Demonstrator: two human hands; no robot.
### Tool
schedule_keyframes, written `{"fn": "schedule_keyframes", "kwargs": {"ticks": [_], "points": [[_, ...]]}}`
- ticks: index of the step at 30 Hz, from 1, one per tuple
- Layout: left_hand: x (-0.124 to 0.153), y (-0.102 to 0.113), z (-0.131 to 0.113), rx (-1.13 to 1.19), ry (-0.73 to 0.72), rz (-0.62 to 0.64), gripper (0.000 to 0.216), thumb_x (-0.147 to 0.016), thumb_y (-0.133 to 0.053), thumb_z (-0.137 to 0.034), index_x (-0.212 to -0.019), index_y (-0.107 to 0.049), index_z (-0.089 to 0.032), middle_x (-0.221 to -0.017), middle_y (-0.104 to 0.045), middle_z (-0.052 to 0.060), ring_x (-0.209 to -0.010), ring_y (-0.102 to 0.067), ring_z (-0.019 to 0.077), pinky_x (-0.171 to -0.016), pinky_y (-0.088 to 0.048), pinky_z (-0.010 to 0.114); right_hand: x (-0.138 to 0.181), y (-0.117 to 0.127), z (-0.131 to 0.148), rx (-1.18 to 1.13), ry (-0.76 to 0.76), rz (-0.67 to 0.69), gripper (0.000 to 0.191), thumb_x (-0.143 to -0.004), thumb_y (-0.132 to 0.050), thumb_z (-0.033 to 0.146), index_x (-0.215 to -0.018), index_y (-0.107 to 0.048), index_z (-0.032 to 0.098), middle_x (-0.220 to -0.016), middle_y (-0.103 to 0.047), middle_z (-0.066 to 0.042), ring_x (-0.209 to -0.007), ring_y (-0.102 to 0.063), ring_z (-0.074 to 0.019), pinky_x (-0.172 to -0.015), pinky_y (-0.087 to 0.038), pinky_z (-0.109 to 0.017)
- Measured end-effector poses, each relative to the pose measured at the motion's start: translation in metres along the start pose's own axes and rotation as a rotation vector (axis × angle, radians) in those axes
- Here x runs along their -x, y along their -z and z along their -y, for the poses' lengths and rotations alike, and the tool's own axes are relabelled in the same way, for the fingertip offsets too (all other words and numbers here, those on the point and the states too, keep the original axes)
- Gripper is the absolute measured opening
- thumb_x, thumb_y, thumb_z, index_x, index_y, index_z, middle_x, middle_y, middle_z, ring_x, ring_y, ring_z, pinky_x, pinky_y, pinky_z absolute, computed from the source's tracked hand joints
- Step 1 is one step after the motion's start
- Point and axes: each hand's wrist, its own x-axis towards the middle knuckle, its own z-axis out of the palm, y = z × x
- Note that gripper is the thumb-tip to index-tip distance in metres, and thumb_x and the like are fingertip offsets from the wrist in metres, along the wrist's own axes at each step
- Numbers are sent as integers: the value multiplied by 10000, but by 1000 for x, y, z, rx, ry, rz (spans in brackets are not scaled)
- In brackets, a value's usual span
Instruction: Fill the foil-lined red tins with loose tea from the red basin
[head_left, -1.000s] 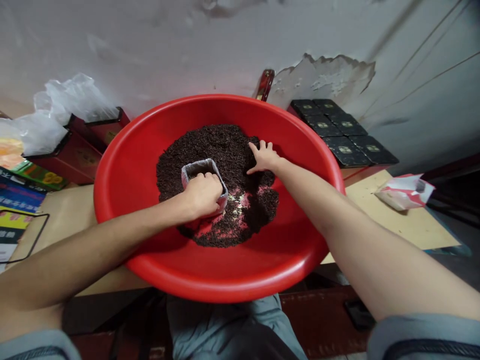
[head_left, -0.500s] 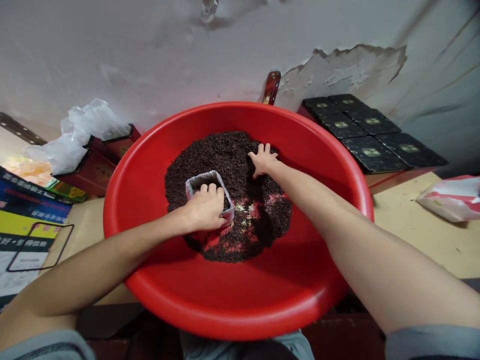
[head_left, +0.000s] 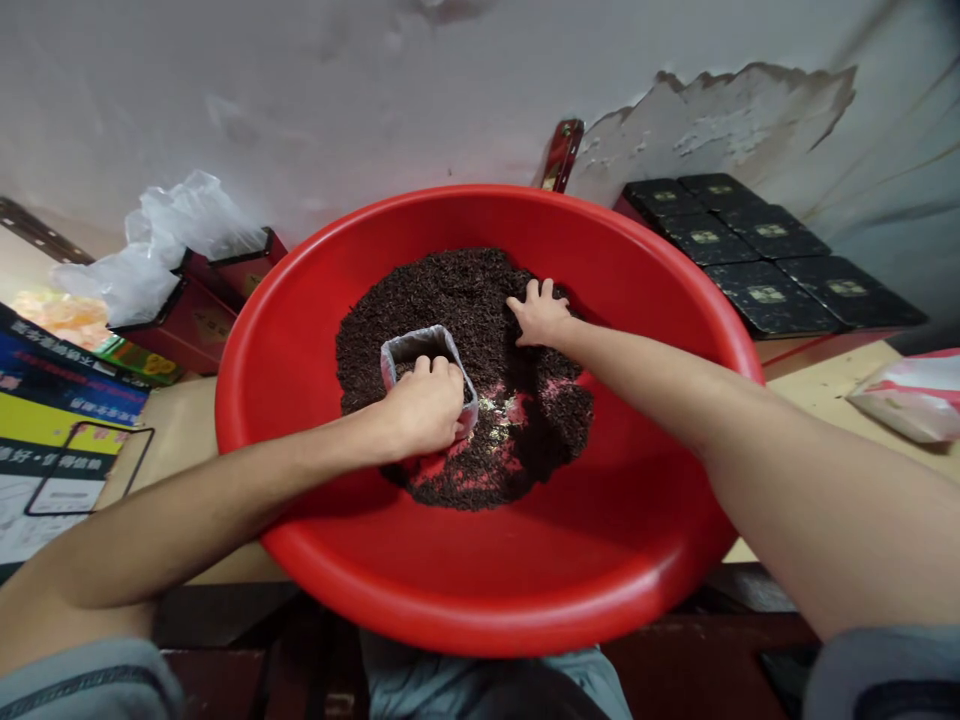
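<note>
A wide red plastic basin [head_left: 480, 590] holds a heap of dark, loose tea leaves [head_left: 450, 285]. Standing among the leaves is a small square tin lined with a clear plastic bag [head_left: 409, 343], with some dark leaves inside. My left hand [head_left: 429, 403] is closed over the tin's near right rim, its fingers hooked inside. To the right, my right hand [head_left: 544, 313] rests on the heap with its fingers spread, apart from the tin. Between and below the hands, the leaves thin out and the basin's bottom with a gold pattern shows.
Several black-lidded square tins [head_left: 765, 230] stand behind the basin at right. Red tins [head_left: 199, 315] with plastic bags [head_left: 187, 220] are at left, near printed boxes [head_left: 60, 420]. A red-and-white packet [head_left: 911, 398] lies at far right. The wall [head_left: 375, 100] rises close behind.
The view has shifted, so the basin appears slightly higher and farther right. Both hands keep nearly the same places in the basin; the left still grips the tin.
</note>
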Motion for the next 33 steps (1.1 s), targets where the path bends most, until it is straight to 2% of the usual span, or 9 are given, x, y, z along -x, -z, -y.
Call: {"fn": "schedule_keyframes", "kwargs": {"ticks": [3,7,10,14,16,21,25,28,33], "points": [[0,0,-1,-10,-6,2,551,-990,-681,-363,-1379,-605,20,-1359,-651,291,-1269,-608,416,-980,-544,455,1,0,-3,-11,16,-13,908,-829,-861,423,-1624,-473,221,-1708,-277,-303,-1516,-317,-591,-1025,-527,-730],[2,7,6,-29,-29,30,698,-995,-694,-513,-1430,-587,23,-1432,-635,302,-1300,-624,426,-1052,-522,460,1,-3,-4,-4,25,-48,875,-841,-849,436,-1602,-489,199,-1669,-326,-306,-1479,-362,-568,-1025,-536,-699],[3,19,23,36,-105,81,701,-1015,-640,-591,-1452,-611,-43,-1438,-686,244,-1263,-682,382,-1056,-525,420,0,-6,-2,18,12,-69,831,-850,-829,429,-1574,-501,189,-1631,-369,-293,-1440,-396,-532,-997,-557,-670],[-2,35,53,184,-266,34,428,-1085,-544,-458,-1413,-708,-236,-1397,-768,75,-1166,-748,246,-1003,-528,304,-2,-9,1,31,0,-84,805,-856,-813,433,-1559,-498,196,-1580,-414,-269,-1407,-412,-495,-982,-561,-637],[-6,39,64,217,-305,13,370,-1101,-498,-352,-1349,-761,-271,-1365,-791,25,-1124,-761,201,-984,-520,270,-2,-10,4,40,-11,-100,776,-872,-796,424,-1553,-500,200,-1575,-421,-262,-1400,-413,-483,-986,-557,-622],[-13,41,77,326,-293,-87,316,-1042,-582,-276,-1237,-831,-256,-1216,-846,6,-1046,-768,167,-968,-508,247,1,-8,6,34,-20,-110,696,-903,-764,309,-1541,-509,195,-1561,-444,-260,-1396,-432,-468,-988,-561,-614],[-20,37,85,449,-261,-153,275,-942,-682,-205,-1151,-859,-220,-1109,-862,25,-985,-771,171,-929,-525,259,1,-6,5,33,1,-90,723,-908,-767,380,-1552,-488,209,-1526,-462,-251,-1388,-427,-460,-965,-568,-571],[-26,34,92,487,-272,-201,305,-876,-680,-108,-1108,-863,-185,-1090,-853,50,-961,-765,173,-905,-541,274,1,-7,5,31,-13,-91,700,-923,-744,410,-1547,-493,216,-1510,-467,-244,-1387,-422,-453,-967,-566,-551],[-34,28,98,473,-297,-261,324,-823,-667,-58,-1051,-866,-174,-1053,-833,59,-935,-742,174,-890,-533,292,5,-6,6,44,-18,-82,607,-950,-698,312,-1524,-523,227,-1517,-469,-246,-1390,-449,-454,-968,-576,-550]]}}
